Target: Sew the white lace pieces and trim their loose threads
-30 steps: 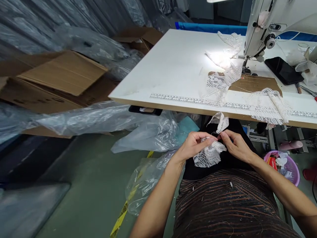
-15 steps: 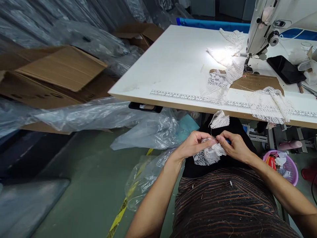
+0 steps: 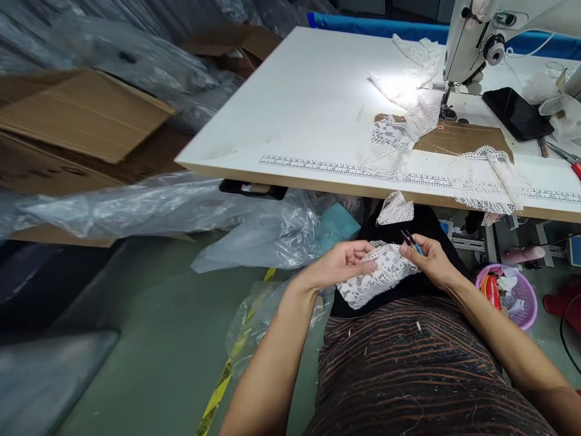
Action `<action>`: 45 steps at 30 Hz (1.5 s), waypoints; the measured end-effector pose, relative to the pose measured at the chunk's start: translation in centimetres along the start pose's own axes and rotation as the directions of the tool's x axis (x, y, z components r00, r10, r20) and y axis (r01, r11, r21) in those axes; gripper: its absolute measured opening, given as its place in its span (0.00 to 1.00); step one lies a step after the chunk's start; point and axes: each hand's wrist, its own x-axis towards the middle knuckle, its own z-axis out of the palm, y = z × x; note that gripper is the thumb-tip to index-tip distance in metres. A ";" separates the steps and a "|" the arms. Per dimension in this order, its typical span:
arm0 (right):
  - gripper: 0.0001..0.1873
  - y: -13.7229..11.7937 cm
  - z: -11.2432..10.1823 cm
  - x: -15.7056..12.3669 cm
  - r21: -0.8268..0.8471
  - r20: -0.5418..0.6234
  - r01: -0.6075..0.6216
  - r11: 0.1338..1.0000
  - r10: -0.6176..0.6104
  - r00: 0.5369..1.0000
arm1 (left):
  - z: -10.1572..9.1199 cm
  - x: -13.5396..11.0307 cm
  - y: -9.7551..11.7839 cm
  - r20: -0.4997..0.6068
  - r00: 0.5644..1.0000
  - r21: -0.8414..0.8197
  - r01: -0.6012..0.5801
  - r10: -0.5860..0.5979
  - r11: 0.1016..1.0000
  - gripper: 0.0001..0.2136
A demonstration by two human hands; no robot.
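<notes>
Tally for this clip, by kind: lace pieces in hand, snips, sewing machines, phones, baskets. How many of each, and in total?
Lace, held by left hand and right hand: 1
Snips, in right hand: 1
Sewing machine: 1
Phone: 1
Pink basket: 1
Total: 5

Only the tips of the snips show; the right hand hides the rest. The left hand covers one end of the lace. Beyond the hands, the sewing machine is cut off at the top edge; the cartons far left are blurred.
</notes>
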 end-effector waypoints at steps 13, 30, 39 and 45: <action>0.31 7.1 -2.6 4.3 -0.166 -0.242 -0.007 0.986 -0.034 0.970 | -3.5 2.7 -6.3 -0.636 0.770 -0.041 0.020 -0.042 0.999 0.27; 0.31 7.1 -2.7 4.5 -0.246 -0.336 -0.021 0.969 -0.065 0.940 | -3.7 -4.6 -7.9 -0.704 0.696 -0.368 -0.191 -0.139 0.910 0.18; 0.34 5.8 -0.9 1.0 -0.141 -0.204 0.004 0.990 -0.033 0.978 | 0.8 -2.9 -5.1 -0.377 0.926 -0.446 -0.163 -0.019 0.880 0.22; 0.35 4.3 -0.3 -0.7 0.009 0.241 -0.106 0.994 0.101 0.965 | 2.1 -0.3 -3.5 -0.299 0.954 -0.366 -0.090 -0.025 0.926 0.24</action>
